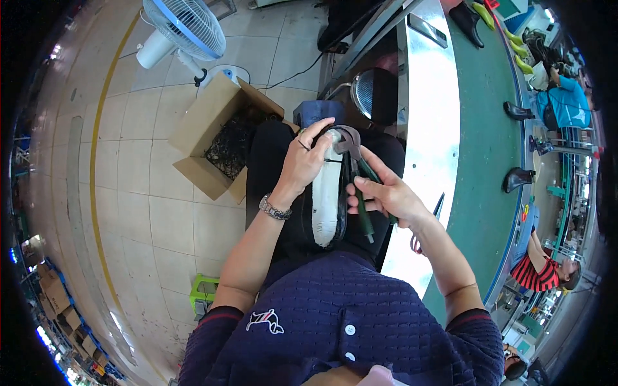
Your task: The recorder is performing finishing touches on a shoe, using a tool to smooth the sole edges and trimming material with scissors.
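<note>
A black shoe upper on a last lies bottom up across my lap, its long white underside facing me and black edges showing round it. My left hand grips the far end of it, with fingers and thumb round the tip. In my right hand are metal pliers with dark green handles. Their curved jaws sit against the far right edge of the shoe, close to my left fingertips. Whether the jaws are clamped on the material I cannot tell.
To the right runs a metal bench edge with a phone and scissors, then a green conveyor belt carrying black shoes. At left stand an open cardboard box of black scraps, a fan and a green stool. Co-workers sit beyond the belt.
</note>
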Available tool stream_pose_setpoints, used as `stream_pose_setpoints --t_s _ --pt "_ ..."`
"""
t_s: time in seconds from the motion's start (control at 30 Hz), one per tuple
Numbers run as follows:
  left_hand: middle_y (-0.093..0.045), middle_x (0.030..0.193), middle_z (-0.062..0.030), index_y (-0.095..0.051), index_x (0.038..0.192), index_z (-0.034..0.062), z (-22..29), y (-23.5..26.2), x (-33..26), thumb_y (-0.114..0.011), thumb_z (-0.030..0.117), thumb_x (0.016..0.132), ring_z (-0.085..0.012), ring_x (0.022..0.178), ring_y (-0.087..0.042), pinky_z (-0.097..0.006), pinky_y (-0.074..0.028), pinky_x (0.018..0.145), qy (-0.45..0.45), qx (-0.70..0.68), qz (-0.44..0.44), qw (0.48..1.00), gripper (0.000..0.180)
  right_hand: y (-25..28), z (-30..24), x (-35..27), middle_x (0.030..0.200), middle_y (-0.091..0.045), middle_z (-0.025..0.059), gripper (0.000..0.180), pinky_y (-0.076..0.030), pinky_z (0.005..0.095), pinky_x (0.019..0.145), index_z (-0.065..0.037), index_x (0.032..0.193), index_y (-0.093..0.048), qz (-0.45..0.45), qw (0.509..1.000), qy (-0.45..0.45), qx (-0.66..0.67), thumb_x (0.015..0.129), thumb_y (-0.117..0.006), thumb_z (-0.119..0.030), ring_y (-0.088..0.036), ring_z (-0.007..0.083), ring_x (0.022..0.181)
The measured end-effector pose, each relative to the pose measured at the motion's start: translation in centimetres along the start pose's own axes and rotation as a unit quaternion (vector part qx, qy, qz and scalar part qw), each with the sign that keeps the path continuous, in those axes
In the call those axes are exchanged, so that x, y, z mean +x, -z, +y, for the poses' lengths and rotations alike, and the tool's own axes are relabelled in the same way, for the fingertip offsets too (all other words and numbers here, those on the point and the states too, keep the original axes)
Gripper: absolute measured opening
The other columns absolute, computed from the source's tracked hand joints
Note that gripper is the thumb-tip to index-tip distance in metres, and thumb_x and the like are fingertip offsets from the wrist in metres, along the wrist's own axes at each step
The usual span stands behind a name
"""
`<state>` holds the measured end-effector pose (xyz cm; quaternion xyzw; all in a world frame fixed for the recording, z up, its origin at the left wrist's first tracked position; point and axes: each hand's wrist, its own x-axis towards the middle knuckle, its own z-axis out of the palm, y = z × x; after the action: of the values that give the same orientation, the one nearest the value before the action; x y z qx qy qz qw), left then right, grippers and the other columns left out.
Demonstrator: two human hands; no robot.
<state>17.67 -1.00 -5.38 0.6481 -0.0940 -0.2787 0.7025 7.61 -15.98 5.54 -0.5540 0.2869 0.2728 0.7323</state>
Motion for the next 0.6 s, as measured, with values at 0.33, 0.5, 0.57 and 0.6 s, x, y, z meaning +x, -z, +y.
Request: stream_pose_setpoints --t_s 0.33,0.5,0.57,0.6 --pt "-0.067 0.108 -0.0100 -0.062 0.118 0.0010 0.3 -0.7 -0.2 -0.054 0.011 0.090 -0.0121 0.092 -0.060 -0.025 -0.045 0.083 -0.027 -0.007 0.025 0.999 0.031 0.1 2.9 0.4 0.075 -0.058 0.0076 0.060 -0.052 0.0291 0.060 -0.007 0.150 -0.017 0.088 0.955 0.135 -0.249 0.098 -0.048 -0.011 -0.059 0.0142 0.063" --pt "-0.067 0.102 -0.0034 -0.061 0.122 0.0018 0.5 -0.3 -0.2 -0.053 0.009 0.090 -0.0062 0.086 -0.057 -0.021 -0.044 0.078 -0.013 -0.036 -0.006 0.999 0.033 0.4 3.0 0.1 0.072 -0.061 0.0080 0.058 -0.053 0.0308 0.059 -0.007 0.148 -0.020 0.099 0.946 0.161 -0.262 0.098 -0.049 -0.011 -0.061 0.0156 0.061" --pt "-0.066 0.101 -0.0018 -0.061 0.124 0.0027 0.5 0.1 -0.2 -0.053 0.008 0.090 -0.0046 0.084 -0.056 -0.020 -0.044 0.076 0.003 -0.045 -0.024 0.999 0.035 1.0 1.5 -0.5 0.069 -0.062 0.0125 0.056 -0.052 0.0337 0.059 -0.006 0.146 -0.022 0.071 0.929 0.127 -0.340 0.097 -0.049 -0.010 -0.064 0.0206 0.061" --pt "-0.066 0.099 -0.0016 -0.060 0.126 0.0028 0.5 0.3 -0.4 -0.054 0.008 0.090 -0.0040 0.082 -0.055 -0.020 -0.044 0.075 0.028 -0.058 -0.040 0.997 0.036 1.4 1.0 -0.6 0.069 -0.062 0.0125 0.056 -0.052 0.0337 0.059 -0.006 0.146 -0.022 0.070 0.929 0.130 -0.340 0.097 -0.049 -0.010 -0.064 0.0206 0.061"
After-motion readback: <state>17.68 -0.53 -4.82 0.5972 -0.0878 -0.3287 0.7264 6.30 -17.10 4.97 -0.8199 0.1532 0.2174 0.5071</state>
